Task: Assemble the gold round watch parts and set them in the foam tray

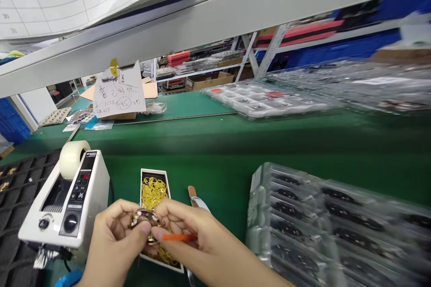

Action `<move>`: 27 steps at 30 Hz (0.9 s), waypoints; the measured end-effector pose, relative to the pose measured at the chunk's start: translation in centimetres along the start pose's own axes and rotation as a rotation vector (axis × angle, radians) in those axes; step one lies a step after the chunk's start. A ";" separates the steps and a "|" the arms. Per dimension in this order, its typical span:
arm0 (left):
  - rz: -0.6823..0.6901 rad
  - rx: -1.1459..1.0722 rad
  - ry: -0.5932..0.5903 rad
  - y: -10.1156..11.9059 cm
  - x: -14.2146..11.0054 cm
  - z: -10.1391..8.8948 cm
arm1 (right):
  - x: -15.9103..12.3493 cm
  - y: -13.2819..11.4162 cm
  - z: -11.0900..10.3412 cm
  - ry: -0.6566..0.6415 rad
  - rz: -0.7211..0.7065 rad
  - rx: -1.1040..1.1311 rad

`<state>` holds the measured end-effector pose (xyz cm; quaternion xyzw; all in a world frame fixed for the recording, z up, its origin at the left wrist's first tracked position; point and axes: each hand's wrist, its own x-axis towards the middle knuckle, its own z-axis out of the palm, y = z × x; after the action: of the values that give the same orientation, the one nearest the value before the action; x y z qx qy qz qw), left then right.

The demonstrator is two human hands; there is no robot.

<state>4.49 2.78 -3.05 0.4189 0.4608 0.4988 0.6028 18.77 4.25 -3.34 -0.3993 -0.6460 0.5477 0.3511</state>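
My left hand (116,240) is closed, its thumb and fingers pinching the left side of a small round metal part (150,216), gold and dark with shiny spots. From the other side, my right hand (190,233) meets this part with thumb and index finger, partly covering it. A thin orange stick (178,236) lies across my right palm with its tip by the thumb. Below both hands stands a narrow white box (167,185) with yellow ring-shaped pieces (153,190) inside; the hands hide its middle.
A white tape dispenser (97,188) stands left, beside a black compartment tray (20,215). At right are stacked clear plastic trays (266,206) with dark parts. A brown-tipped strip (192,192) lies behind my right hand. A metal beam (168,27) crosses above the green bench (208,166).
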 end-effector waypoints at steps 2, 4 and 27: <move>0.015 0.004 0.020 0.1 -0.2 0.2 | 0.0 -0.1 0.1 0.006 0.012 0.051; 0.027 0.013 0.031 0.1 -0.3 0.3 | 0.0 -0.2 0.1 0.004 0.024 0.088; 0.085 0.189 -0.137 -0.9 0.6 -1.0 | -0.3 1.1 0.0 0.026 -0.042 -0.086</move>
<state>3.73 3.23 -4.20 0.5263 0.4451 0.4485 0.5690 19.03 4.10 -4.45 -0.4073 -0.6727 0.5066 0.3533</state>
